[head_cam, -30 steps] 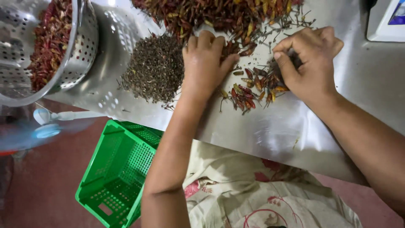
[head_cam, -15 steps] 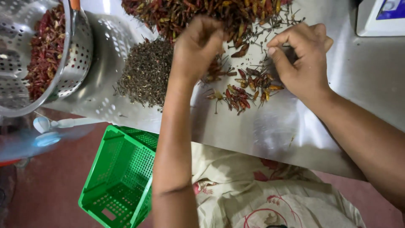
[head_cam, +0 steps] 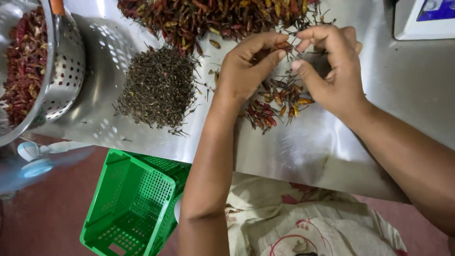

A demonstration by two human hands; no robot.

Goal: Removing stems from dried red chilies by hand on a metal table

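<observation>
1. Two hands, one metal colander [head_cam: 66, 71], one green basket [head_cam: 132, 204], one heap of stems [head_cam: 159, 87], one large pile of dried chillies [head_cam: 213, 16] and one small cluster of chillies [head_cam: 277, 102] on the steel table [head_cam: 308, 151].
2. A single dried chilli [head_cam: 283, 46] sits between the two hands, above the small cluster, at the fingertips of both.
3. The left hand [head_cam: 249, 68] is curled, thumb and forefinger pinching the chilli.
4. The right hand [head_cam: 332, 66] is half closed, its fingertips meeting the same chilli from the other side; how firmly it grips cannot be told.
5. A white device [head_cam: 424, 19] stands at the far right corner.
</observation>
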